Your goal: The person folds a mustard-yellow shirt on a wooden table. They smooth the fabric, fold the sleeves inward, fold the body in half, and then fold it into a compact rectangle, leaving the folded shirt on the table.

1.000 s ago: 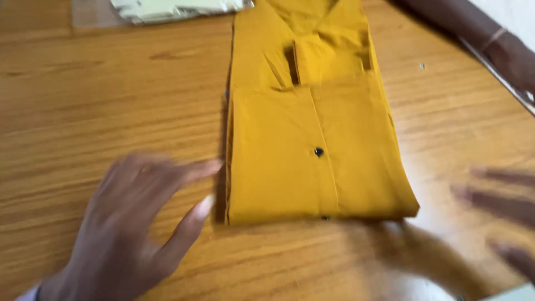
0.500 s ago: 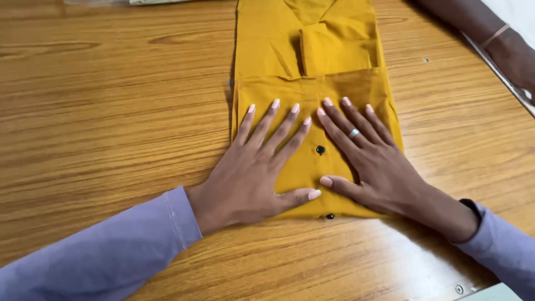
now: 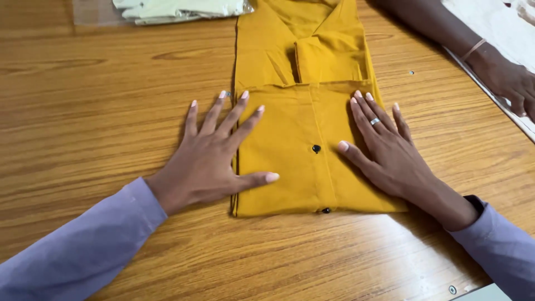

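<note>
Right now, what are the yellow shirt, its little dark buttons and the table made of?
The folded mustard shirt looks like matte woven cloth, maybe cotton: it holds sharp creases and has no sheen. Its buttons look like glossy dark plastic, though too small to be sure. The table shows brown wood grain under a smooth, slightly shiny finish; it could be real wood or a printed laminate.

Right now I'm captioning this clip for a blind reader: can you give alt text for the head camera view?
A person's left hand and right hand lie flat, fingers spread, on the two side edges of a folded mustard-yellow shirt on a wooden table. Another person's hand rests at the upper right, and a clear bag of pale fabric lies at the top.
</note>
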